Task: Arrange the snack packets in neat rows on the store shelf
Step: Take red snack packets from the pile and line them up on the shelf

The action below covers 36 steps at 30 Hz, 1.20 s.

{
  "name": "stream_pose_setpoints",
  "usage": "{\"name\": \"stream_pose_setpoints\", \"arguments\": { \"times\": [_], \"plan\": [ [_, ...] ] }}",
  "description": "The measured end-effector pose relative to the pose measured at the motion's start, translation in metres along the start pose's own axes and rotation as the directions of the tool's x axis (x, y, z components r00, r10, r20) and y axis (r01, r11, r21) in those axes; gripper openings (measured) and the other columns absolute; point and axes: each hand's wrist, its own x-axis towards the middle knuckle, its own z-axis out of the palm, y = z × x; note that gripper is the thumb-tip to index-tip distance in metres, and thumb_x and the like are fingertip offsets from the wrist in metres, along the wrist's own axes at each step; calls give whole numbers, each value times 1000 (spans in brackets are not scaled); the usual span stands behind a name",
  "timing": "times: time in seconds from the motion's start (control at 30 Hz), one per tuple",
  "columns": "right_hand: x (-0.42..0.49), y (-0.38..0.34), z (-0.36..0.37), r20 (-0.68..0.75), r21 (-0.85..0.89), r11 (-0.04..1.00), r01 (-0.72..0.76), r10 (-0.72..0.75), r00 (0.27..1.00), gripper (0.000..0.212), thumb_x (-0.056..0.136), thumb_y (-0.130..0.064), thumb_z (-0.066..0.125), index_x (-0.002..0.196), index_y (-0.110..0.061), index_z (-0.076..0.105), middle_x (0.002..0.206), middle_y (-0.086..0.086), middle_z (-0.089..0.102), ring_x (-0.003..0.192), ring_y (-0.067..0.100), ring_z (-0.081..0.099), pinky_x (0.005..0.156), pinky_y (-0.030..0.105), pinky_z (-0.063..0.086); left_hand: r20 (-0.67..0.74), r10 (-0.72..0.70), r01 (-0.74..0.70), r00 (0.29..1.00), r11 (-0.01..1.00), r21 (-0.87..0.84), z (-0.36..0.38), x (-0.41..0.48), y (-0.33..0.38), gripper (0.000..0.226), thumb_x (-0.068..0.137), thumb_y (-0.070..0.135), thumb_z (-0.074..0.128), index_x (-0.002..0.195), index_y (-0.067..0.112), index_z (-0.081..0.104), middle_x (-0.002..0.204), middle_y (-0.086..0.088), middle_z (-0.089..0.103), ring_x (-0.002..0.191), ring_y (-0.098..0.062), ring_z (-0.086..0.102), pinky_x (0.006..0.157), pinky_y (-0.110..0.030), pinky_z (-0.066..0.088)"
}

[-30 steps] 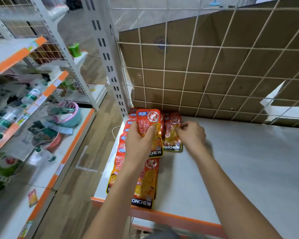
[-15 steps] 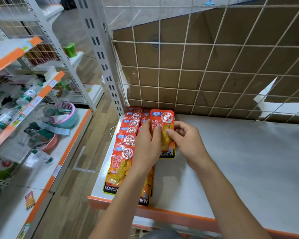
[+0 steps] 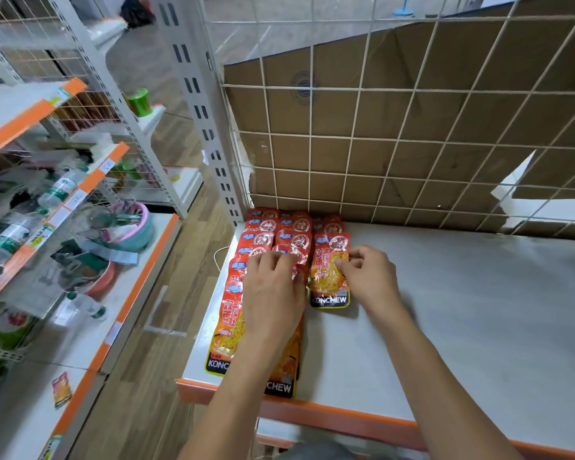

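The left hand (image 3: 273, 293) lies palm down on the middle row of snack packets (image 3: 269, 227), its fingers bent with the tips on a crinkled foil top. Whether it grips a packet or only presses on it cannot be told. The right hand (image 3: 370, 277) pinches the right edge of the front packet (image 3: 327, 283) of the short third row between thumb and curled fingers.

The packets are glossy flat pouches, red above and yellow below, with a black band at the foot. They overlap like shingles in three rows at the left back corner of the shelf (image 3: 462, 310). The shelf is a smooth pale grey board with an orange front strip (image 3: 346, 416). Behind it stands a white wire grid (image 3: 392, 141) of square cells, backed by torn brown cardboard (image 3: 346, 111).
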Motion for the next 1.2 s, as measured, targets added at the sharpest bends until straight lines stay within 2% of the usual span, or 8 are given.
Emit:
{"name": "stream_pose_setpoints", "arguments": {
  "times": [0.17,0.43,0.57,0.7,0.87,0.97,1.07,1.2],
  "plan": [
    [2,-2,0,-22,-97,995,13,-16,1000,25,84,-29,68,104,-15,64,82,2,67,85,21,62,70,27,41,9,-1,2,1000,1000,-26,1,-2,-2,19,83,17,61,99,10,67,99,-9,64,96,-30,52,80,-41,47],
    [-1,-3,4,-25,-170,985,12,-17,1000,29,86,-33,66,107,-14,60,83,-1,62,82,17,58,68,25,39,39,-14,14,999,1000,-10,2,-2,-2,19,85,18,64,102,11,67,103,-8,64,100,-28,53,83,-40,47],
    [-2,-5,3,-50,-209,978,6,-17,999,31,85,-35,67,107,-15,60,95,3,68,92,22,61,69,24,37,50,-22,23,999,999,-23,1,-1,-1,20,85,18,64,104,12,67,106,-8,64,102,-28,53,83,-40,47],
    [-10,-4,0,-89,-223,975,22,-43,995,30,86,-37,64,106,-16,59,93,3,68,94,23,60,68,24,35,42,2,0,999,999,-47,-1,-1,-2,19,83,15,65,101,11,67,101,-9,64,96,-29,53,79,-40,47],
    [-35,12,-20,-236,-194,980,41,-88,968,25,88,-28,61,109,-15,62,98,3,68,96,23,62,75,28,42,23,19,-16,1000,992,-126,-7,0,-3,21,83,13,67,104,11,67,101,-9,64,95,-29,53,79,-39,44],
    [-58,26,-38,-352,-271,960,65,-161,922,23,89,-22,60,109,-12,65,104,5,67,100,24,60,79,29,42,28,44,-38,999,985,-169,-12,-1,3,23,85,15,65,107,12,67,102,-7,64,97,-28,52,80,-36,42],
    [-81,38,-60,-437,-360,932,41,-207,875,24,89,-18,60,110,-9,65,112,7,66,106,28,55,87,32,38,21,134,-127,991,970,-206,-10,-5,18,24,83,15,61,105,10,67,99,-9,65,93,-31,54,81,-33,38],
    [-108,56,-98,-516,-388,921,-9,-209,831,25,89,-17,59,113,-9,65,117,6,64,110,25,52,92,30,38,25,240,-226,970,939,-260,-4,-14,53,30,76,9,62,106,8,66,99,-11,65,91,-35,55,81,-32,34]
  ]
}}
